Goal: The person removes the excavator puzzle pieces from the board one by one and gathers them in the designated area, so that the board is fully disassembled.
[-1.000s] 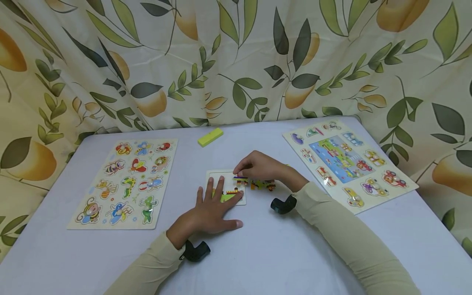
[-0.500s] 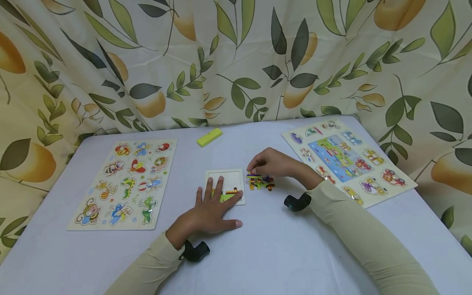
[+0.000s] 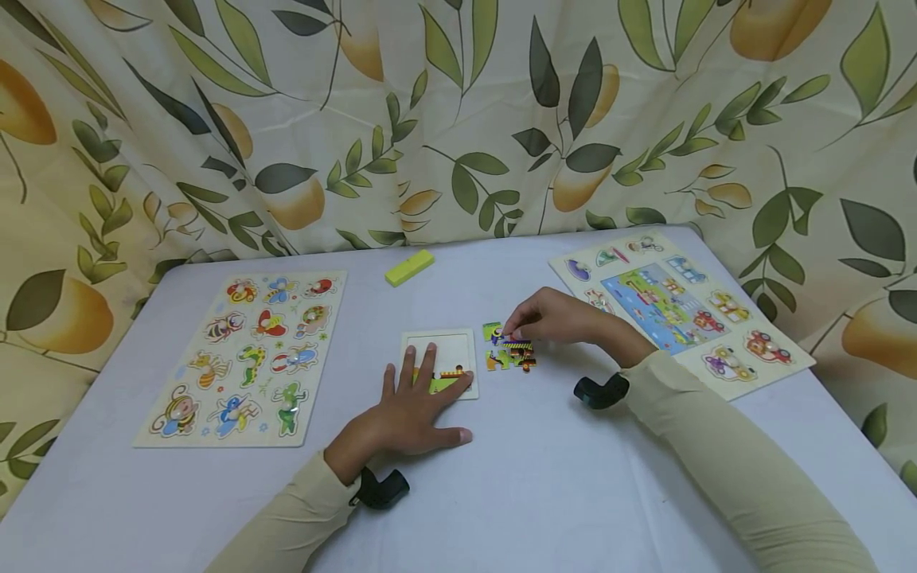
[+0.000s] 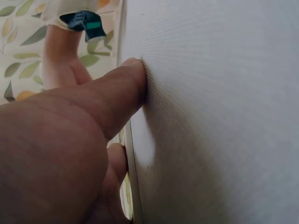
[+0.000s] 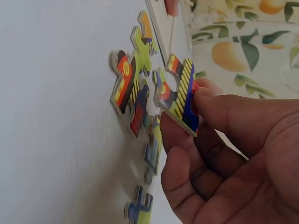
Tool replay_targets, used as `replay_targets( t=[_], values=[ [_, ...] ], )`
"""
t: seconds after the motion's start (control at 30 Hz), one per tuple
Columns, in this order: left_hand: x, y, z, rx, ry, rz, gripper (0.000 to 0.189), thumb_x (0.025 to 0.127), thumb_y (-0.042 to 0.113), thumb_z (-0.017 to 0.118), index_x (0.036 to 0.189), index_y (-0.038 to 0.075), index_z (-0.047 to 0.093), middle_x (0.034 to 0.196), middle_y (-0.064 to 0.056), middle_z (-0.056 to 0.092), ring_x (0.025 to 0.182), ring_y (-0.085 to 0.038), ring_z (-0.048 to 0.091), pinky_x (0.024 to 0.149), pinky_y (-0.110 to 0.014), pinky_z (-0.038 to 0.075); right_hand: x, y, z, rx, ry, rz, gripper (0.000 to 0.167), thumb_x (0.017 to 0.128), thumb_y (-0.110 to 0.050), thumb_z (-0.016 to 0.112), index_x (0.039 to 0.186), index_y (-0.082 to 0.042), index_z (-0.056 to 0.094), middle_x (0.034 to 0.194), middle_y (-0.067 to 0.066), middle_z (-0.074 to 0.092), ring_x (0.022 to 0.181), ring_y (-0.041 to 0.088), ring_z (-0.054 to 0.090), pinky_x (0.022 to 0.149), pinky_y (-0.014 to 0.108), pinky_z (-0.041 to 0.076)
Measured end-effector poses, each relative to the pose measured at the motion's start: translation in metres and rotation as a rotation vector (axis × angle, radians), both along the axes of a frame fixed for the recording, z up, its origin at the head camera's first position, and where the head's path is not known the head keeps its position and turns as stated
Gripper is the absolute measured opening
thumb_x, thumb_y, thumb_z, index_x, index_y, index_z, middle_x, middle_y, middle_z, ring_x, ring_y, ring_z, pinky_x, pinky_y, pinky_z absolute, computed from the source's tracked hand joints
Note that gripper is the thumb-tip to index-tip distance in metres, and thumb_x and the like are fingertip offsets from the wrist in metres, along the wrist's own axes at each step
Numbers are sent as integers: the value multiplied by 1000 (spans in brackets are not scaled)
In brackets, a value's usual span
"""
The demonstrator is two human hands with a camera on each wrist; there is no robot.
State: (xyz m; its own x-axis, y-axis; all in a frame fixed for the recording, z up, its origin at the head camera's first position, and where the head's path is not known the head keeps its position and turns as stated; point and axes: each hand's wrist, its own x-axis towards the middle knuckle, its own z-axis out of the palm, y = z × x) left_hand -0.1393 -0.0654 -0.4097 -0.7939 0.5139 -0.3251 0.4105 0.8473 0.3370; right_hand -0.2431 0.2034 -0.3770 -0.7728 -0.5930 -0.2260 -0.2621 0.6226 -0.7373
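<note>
Pinch grip: right hand [image 3: 553,317] holds a piece [image 5: 185,88] above loose pieces [image 5: 124,79], right of the board [image 3: 453,348], with left hand [image 3: 411,410] nearer, resting spread on it.

The jigsaw piece [image 5: 185,95] has a glossy printed face and matt, board-like edges. The tablecloth [image 3: 537,493] looks finely woven; the 2 wrist cameras [image 3: 600,391] resemble matt plastic.
</note>
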Motion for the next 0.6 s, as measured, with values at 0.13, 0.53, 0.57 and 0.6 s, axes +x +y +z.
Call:
replay_targets(
  t=[0.13,0.53,0.57,0.6],
  values=[
    [1,0,1,-2,-2,1,78,87,63,57,154,36,26,161,-17,-11,142,-43,-20,107,-66,-5,0,8,1,12,-16,-2,17,93,0,61,104,-2,74,98,5,71,84,18,55,69,29,44],
    [2,0,2,4,5,8,78,87,62,59,154,35,28,161,-17,-8,143,-43,-17,107,-66,-3,2,26,3,41,-20,-33,17,92,0,62,104,-2,73,98,4,70,82,18,55,69,30,44],
    [2,0,2,6,7,8,78,87,61,59,154,35,29,161,-17,-8,143,-43,-17,107,-66,-3,2,27,3,50,-21,-29,16,92,0,62,103,-2,74,96,4,70,81,18,54,68,29,44],
    [2,0,2,5,10,8,78,87,61,59,154,35,29,161,-17,-8,143,-43,-17,107,-66,-3,2,28,4,53,-25,-24,15,91,0,62,102,-2,74,95,3,70,81,17,54,68,29,44]
  ],
)
